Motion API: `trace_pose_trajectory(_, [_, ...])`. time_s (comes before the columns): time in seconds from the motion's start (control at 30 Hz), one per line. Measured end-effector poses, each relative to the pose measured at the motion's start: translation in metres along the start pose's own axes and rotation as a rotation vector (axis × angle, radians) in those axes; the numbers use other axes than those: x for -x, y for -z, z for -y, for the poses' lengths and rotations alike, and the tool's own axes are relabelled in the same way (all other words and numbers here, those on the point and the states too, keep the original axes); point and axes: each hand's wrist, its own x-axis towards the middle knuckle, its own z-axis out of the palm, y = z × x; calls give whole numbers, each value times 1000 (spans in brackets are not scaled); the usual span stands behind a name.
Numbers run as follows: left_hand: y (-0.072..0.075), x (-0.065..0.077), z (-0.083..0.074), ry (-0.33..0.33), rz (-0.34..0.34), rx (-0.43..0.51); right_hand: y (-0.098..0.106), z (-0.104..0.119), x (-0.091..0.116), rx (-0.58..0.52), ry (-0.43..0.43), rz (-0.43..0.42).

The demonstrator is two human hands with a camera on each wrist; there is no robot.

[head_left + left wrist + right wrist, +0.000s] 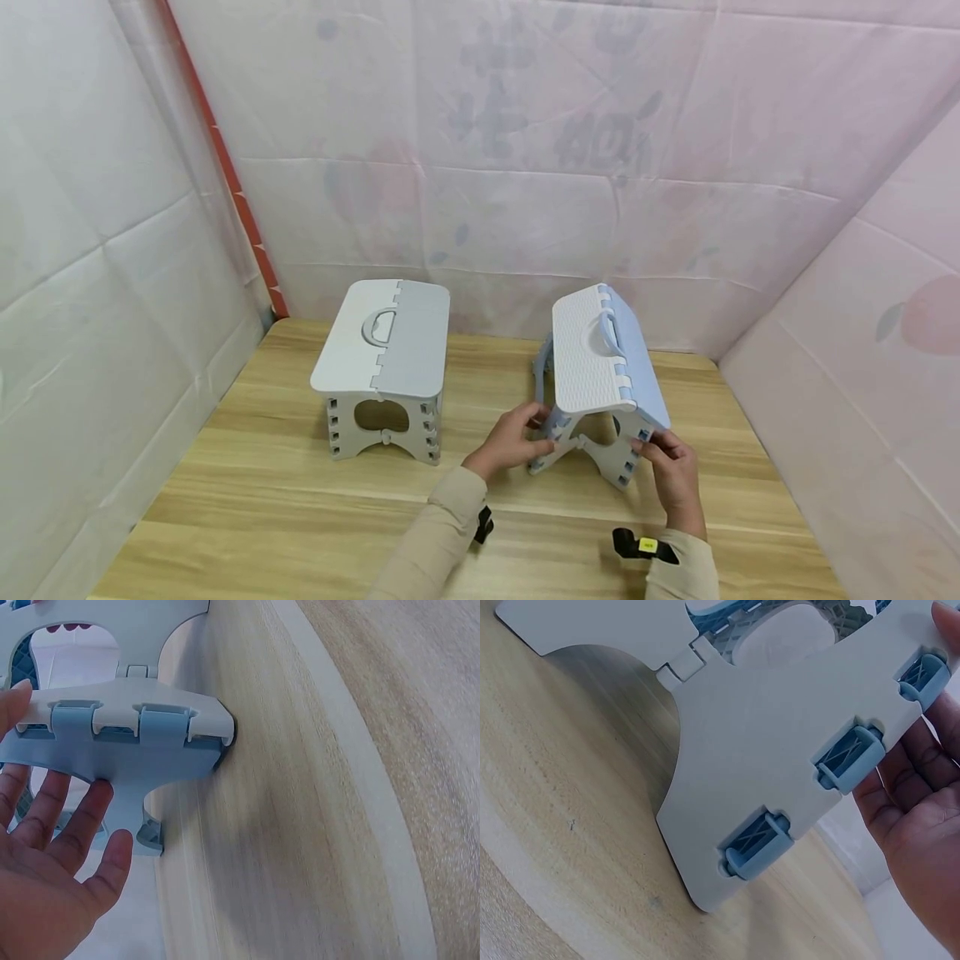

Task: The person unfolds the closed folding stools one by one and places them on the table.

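Observation:
A white and blue folding stool [588,367] stands partly folded at the right of the head view, its top bent along the hinge line into a ridge. My left hand [512,437] grips its left leg, thumb on the white end panel and fingers along the blue side panel [127,761], as the left wrist view shows. On the other side, my right hand [675,475] holds the right edge of the end panel [757,742], fingers behind the blue hinges and thumb in front. The blue carry handle [611,333] sticks up from the top.
A white and grey folding stool [412,342] stands unfolded to the left, its top flat. Both stools are on a wood-grain table [247,500]. Printed white sheeting [517,217] encloses the table at the back and both sides. Black straps [645,546] show at both wrists.

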Motion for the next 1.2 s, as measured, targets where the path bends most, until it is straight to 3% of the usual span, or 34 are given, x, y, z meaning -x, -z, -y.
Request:
trace_pose_trajectory(0.67, [0, -2, 4, -21, -22, 39, 0, 3, -1, 6, 4, 31])
trace_pose_trajectory(0.77, [0, 2, 3, 9, -33, 51, -2, 3, 1, 71, -24, 55])
trace_pose_trajectory(0.97, [-3, 7, -2, 24, -50, 59, -2, 2, 6, 341, -59, 105])
trace_pose_trajectory(1.2, [-7, 1, -5, 7, -46, 34, 1, 6, 8, 411, -42, 111])
